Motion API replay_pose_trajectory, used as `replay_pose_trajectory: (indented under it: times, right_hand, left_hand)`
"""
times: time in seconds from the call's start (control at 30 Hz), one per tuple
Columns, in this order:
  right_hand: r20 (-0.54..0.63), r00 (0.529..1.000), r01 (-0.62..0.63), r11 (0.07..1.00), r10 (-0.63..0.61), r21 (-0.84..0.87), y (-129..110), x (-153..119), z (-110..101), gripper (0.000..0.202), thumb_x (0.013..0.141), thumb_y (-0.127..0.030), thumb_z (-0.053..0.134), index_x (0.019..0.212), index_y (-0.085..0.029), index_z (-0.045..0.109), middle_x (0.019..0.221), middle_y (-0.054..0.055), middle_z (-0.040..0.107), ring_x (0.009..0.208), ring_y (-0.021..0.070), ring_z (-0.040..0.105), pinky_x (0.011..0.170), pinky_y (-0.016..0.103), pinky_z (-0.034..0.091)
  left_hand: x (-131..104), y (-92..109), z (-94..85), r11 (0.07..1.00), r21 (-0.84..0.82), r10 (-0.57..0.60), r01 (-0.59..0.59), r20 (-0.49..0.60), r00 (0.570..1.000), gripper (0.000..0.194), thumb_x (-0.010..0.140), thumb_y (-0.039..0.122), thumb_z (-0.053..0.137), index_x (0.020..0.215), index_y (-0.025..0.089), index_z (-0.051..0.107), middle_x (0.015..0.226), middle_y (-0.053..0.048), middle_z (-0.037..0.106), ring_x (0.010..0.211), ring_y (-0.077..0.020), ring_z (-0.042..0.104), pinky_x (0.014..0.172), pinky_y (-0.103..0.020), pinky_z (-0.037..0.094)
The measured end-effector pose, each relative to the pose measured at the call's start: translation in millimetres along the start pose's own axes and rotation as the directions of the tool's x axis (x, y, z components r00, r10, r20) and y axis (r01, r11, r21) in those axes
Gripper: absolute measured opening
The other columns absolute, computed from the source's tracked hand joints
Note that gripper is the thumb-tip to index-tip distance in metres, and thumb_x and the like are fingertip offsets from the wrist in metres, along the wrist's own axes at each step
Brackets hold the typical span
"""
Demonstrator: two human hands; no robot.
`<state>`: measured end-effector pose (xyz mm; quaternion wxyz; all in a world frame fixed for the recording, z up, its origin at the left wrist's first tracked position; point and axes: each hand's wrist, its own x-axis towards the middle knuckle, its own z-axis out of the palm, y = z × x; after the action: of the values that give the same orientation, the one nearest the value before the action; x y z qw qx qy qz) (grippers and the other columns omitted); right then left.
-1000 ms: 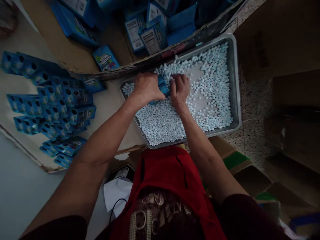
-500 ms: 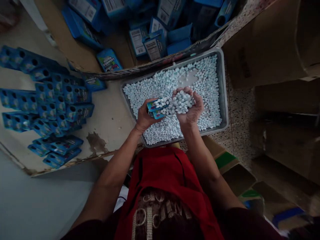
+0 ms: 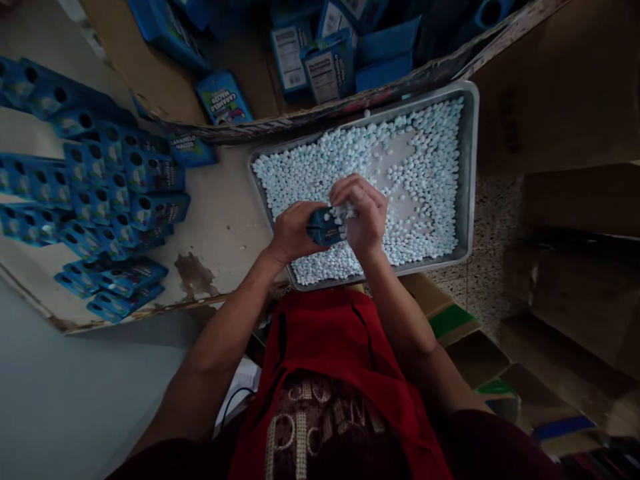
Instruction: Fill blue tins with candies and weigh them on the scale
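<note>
My left hand [image 3: 293, 231] is closed around small blue candy boxes [image 3: 325, 233], seemingly two side by side, over the metal tray [image 3: 473, 173]. Right beside their openings, my right hand [image 3: 364, 213] is curled with its fingers bent over a few white candies [image 3: 343, 213]. Some of these candies lie at the mouths of the boxes. Below both hands the tray holds a spread layer of pale blue-white candies [image 3: 320, 170], with bare tray bottom showing toward the upper right. How many candies the right palm holds is hidden by the fingers.
On the worn table [image 3: 235, 200], several rows of blue boxes [image 3: 110, 180] with round openings stand at the left. A large cardboard carton [image 3: 125, 67] with loose blue boxes lies beyond the tray. Brown cartons [image 3: 565, 87] stand at the right, above a speckled floor [image 3: 493, 233].
My right hand has turned from an open palm heaped with candies to curled fingers against the boxes. Far fewer candies show in it. The camera view has shifted slightly.
</note>
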<state>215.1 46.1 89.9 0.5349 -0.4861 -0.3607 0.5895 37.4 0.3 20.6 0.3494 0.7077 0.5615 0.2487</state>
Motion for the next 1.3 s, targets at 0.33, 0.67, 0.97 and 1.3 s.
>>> replay_pose_trajectory:
  times: [0.33, 0.67, 0.97, 1.3]
  right_hand:
    - [-0.375, 0.927, -0.016, 0.998, -0.005, -0.053, 15, -22, -66, 0.047, 0.111, -0.071, 0.057, 0.103, -0.034, 0.086, 0.124, 0.001, 0.084, 0.135, 0.0246, 0.076, 0.135, 0.056, 0.045]
    - [0.047, 0.989, 0.143, 0.792, -0.143, -0.594, 45, -35, -97, 0.047, 0.089, -0.017, 0.063, 0.131, -0.032, 0.077, 0.146, 0.006, 0.074, 0.144, 0.032, 0.067, 0.127, 0.06, 0.051]
    - [0.537, 0.841, 0.332, 0.724, 0.063, -0.605, 43, -17, -60, 0.11, 0.077, -0.014, 0.077, 0.18, -0.032, 0.042, 0.18, 0.013, 0.053, 0.156, 0.0391, 0.06, 0.129, 0.066, 0.053]
    - [0.285, 0.872, 0.459, 0.46, -0.398, -0.76, -60, 75, -34, 0.023, 0.105, -0.028, 0.069, 0.126, -0.028, 0.078, 0.116, 0.006, 0.082, 0.107, 0.0256, 0.078, 0.092, 0.045, 0.067]
  left_hand:
    - [-1, -14, 1.0, 0.985, -0.149, -0.117, 0.086, -0.214, 0.97, 0.083, 0.089, 0.085, 0.084, 0.142, 0.024, 0.07, 0.143, -0.01, 0.082, 0.132, -0.0333, 0.08, 0.114, -0.054, 0.063]
    - [-6, -24, 20.1, 0.911, -0.401, -0.148, 0.094, -0.107, 0.983, 0.1, 0.069, 0.082, 0.102, 0.144, 0.024, 0.07, 0.141, -0.016, 0.081, 0.128, -0.0332, 0.082, 0.116, -0.048, 0.066]
    - [-27, -28, -9.6, 0.814, -0.548, -0.307, 0.191, -0.127, 0.943, 0.11, 0.037, 0.073, 0.116, 0.125, 0.021, 0.075, 0.132, -0.017, 0.08, 0.128, -0.0371, 0.079, 0.12, -0.057, 0.066]
    - [-67, -130, -87.8, 0.775, -0.489, -0.613, 0.399, -0.735, 0.289, 0.099, 0.067, 0.051, 0.097, 0.146, 0.023, 0.043, 0.163, -0.025, 0.059, 0.162, -0.0449, 0.056, 0.136, -0.076, 0.042]
